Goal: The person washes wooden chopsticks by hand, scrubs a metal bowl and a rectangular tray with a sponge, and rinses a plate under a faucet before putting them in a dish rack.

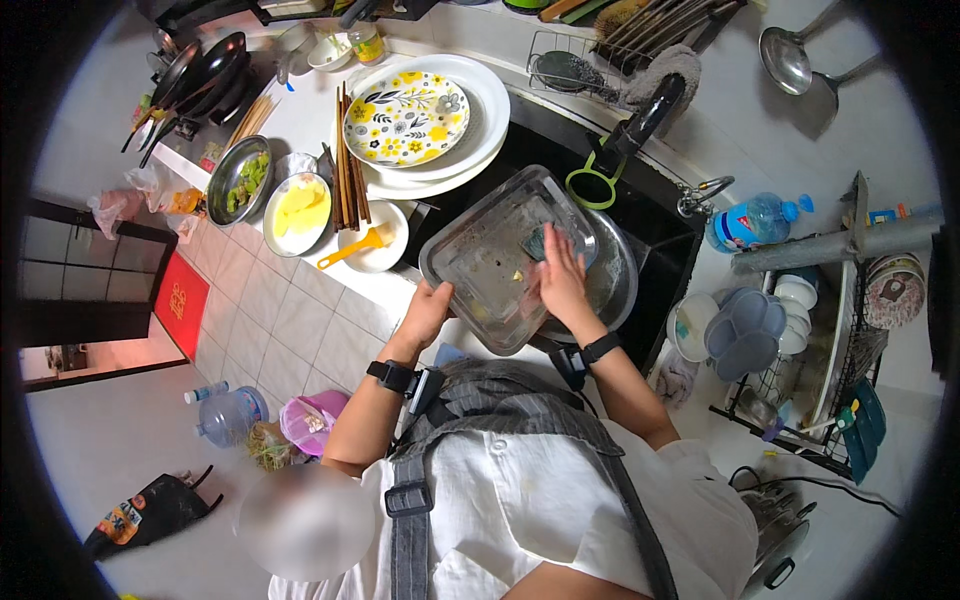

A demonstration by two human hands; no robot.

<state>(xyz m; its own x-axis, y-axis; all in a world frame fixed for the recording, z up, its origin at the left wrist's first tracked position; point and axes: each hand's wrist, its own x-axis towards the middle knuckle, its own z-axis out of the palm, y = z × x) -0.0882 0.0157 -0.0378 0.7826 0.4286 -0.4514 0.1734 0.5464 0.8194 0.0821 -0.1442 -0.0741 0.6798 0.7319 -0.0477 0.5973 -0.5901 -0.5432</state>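
A rectangular metal tray (480,259), wet and stained with bits of food on its bottom, is held tilted above the sink. My left hand (429,319) grips its near left rim, with the thumb on top. Inside the tray, my right hand (562,281) presses a dark green scouring pad (534,244) with outstretched fingers; part of the pad is hidden under them. Below the tray's right side sits a round metal basin (622,277) in the black sink (667,259), partly covered by the tray.
A black faucet (652,112) with a green ring strainer (592,187) overhangs the sink. On the left counter are a flowered plate (405,120) on white dishes, chopsticks (349,165), and bowls of sliced yellow food (300,210) and green pieces (247,180). A dish rack (795,397) stands right.
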